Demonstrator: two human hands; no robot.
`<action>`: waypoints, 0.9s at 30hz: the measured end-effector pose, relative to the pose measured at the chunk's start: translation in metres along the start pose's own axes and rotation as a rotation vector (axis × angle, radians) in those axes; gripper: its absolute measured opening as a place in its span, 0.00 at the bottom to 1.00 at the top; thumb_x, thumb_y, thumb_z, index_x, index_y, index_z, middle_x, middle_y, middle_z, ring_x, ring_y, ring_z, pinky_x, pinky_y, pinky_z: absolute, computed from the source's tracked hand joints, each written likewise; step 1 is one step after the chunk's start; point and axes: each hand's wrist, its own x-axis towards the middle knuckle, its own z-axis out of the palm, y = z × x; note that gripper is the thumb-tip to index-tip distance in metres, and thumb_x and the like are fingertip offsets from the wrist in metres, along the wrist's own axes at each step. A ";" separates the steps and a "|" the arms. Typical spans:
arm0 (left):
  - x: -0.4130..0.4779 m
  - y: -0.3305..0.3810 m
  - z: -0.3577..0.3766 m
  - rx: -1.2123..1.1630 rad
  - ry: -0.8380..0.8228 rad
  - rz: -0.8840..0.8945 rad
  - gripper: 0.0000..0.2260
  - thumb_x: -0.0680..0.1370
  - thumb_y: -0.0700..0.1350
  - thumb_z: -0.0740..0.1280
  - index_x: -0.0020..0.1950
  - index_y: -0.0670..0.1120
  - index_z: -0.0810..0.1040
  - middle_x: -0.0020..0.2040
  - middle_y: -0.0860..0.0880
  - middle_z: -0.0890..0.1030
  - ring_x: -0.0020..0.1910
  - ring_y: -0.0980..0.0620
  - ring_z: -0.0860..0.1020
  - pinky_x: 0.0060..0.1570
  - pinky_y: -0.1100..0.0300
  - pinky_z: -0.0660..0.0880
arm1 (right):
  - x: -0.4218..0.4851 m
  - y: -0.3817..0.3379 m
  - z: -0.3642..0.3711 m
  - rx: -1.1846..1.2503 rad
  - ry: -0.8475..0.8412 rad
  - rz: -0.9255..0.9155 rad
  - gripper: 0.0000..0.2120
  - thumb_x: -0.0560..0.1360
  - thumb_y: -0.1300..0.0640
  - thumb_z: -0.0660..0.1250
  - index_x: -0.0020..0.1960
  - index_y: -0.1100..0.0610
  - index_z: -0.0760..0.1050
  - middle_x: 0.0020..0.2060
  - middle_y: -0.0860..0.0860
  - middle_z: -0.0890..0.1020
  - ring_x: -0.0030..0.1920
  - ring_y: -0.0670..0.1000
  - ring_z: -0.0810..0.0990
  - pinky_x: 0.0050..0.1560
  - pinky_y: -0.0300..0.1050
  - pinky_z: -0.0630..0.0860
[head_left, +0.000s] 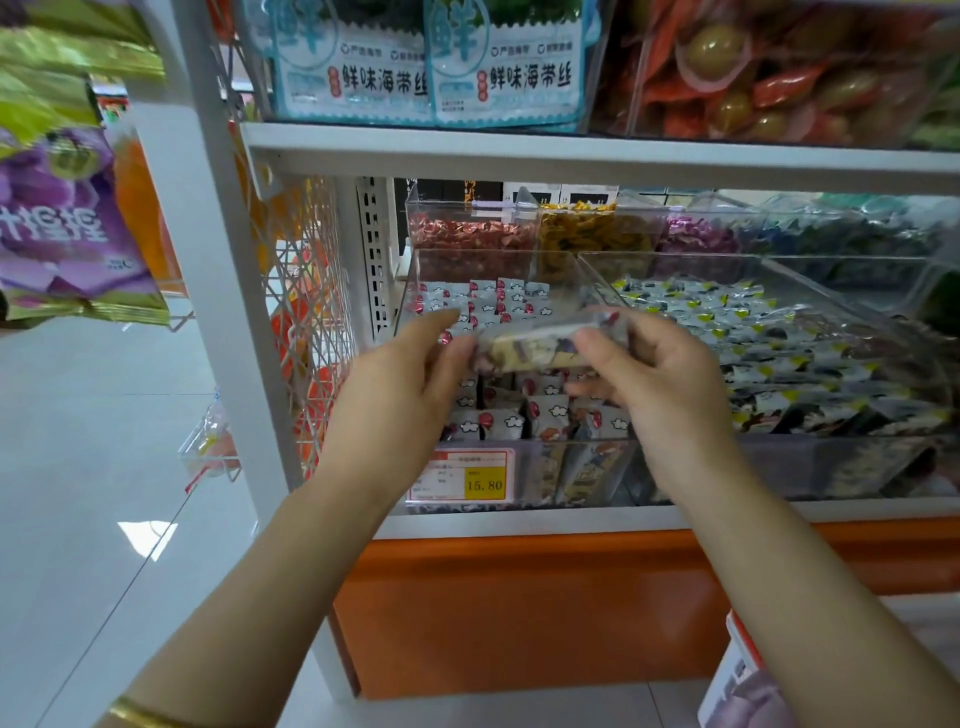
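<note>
- Head view: the left hand (410, 384) and the right hand (660, 384) hold one wrapped snack bar (540, 349) between them, level and crosswise, above the front of a clear bin (410, 291).
- The right hand grips the bar's right end, with the thumb on top and the curled fingers underneath.
- The left hand pinches the bar's left end with its fingertips; motion blur hides the exact finger placing.
- The bar is pale with dark bits and sits in a clear wrapper. It is raised off the small white packets (506, 423) that fill the bin below.
- A price label (464, 475) reading 15.80 is fixed to the bin's front wall, below the left hand.
- Just to the right stands a second clear bin (675, 258) heaped with yellow-and-black packets (779, 353).
- Behind both are smaller bins of red sweets (467, 234) and yellow sweets (587, 228).
- The shelf above (571, 156) carries blue-and-white seaweed packs (431, 73).
- An orange panel (519, 597) runs below the bins.
- A gold bracelet (140, 714) circles the left wrist.
- A purple snack bag (62, 218) hangs at the far left.
</note>
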 end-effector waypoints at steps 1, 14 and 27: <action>0.002 -0.001 0.001 0.020 0.009 0.005 0.17 0.80 0.50 0.59 0.68 0.49 0.71 0.46 0.52 0.81 0.43 0.54 0.78 0.42 0.59 0.75 | 0.002 -0.001 -0.002 -0.044 0.080 -0.050 0.06 0.74 0.60 0.68 0.50 0.55 0.78 0.41 0.49 0.83 0.39 0.46 0.83 0.37 0.37 0.80; 0.044 0.002 0.035 0.765 -0.457 0.196 0.22 0.81 0.54 0.47 0.71 0.48 0.66 0.70 0.49 0.68 0.72 0.50 0.61 0.72 0.43 0.49 | 0.032 0.000 0.012 -0.387 0.252 -0.175 0.10 0.75 0.57 0.68 0.54 0.55 0.69 0.45 0.51 0.79 0.43 0.53 0.81 0.47 0.54 0.79; 0.041 -0.007 0.048 0.689 -0.676 0.085 0.27 0.81 0.57 0.44 0.77 0.46 0.48 0.78 0.49 0.50 0.76 0.51 0.45 0.73 0.43 0.44 | 0.033 0.010 0.010 -0.448 0.273 -0.190 0.11 0.75 0.57 0.67 0.52 0.53 0.65 0.45 0.54 0.77 0.43 0.53 0.77 0.42 0.43 0.74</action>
